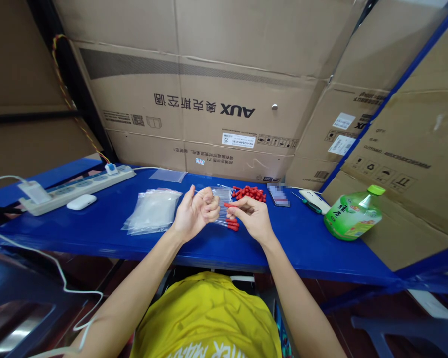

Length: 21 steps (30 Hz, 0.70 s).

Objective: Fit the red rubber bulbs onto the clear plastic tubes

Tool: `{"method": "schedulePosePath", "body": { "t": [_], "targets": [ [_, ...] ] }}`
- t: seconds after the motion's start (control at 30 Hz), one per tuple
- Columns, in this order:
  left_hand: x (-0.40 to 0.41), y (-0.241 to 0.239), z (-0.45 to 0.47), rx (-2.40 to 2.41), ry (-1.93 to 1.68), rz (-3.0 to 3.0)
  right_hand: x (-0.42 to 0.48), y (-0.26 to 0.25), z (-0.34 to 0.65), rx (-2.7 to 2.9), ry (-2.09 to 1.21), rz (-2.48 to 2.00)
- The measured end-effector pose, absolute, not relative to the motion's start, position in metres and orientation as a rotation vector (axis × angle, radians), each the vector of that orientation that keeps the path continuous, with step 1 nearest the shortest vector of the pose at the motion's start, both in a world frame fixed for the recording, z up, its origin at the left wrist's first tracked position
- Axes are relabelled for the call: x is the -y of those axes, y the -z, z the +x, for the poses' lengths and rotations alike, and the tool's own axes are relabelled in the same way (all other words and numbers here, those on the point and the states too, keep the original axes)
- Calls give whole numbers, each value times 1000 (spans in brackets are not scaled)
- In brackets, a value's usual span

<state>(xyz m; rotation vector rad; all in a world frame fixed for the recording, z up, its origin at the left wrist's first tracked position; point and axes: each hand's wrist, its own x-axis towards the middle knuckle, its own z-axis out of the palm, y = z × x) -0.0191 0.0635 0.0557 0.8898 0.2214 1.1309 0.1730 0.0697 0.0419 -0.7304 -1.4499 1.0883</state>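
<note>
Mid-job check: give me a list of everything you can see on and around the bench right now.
table: one, blue, across the middle
power strip: one, pale grey, table's left end
earbud case: one, white, in front of the power strip
bag stack: one, clear, left of the hands
red pieces: one pile, red, behind the hands
phone: one, dark, right of the pile
bottle: one, green, on its side at right
cardboard boxes: several, brown, behind the table
left hand: closed on a clear small bag
right hand: pinching one red piece
</note>
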Motion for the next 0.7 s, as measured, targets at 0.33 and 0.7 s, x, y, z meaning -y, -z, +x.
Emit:
{"method": "schedulePosePath", "body": {
  "t": [0.33,0.7],
  "targets": [
    [-62,-56,-19,-206,-1113,894,-71,-42,173,1443,-1064,-749],
    [-61,-56,-18,-214,-1119,875,-71,-39,174,1436,-1036,-747]
  ]
}}
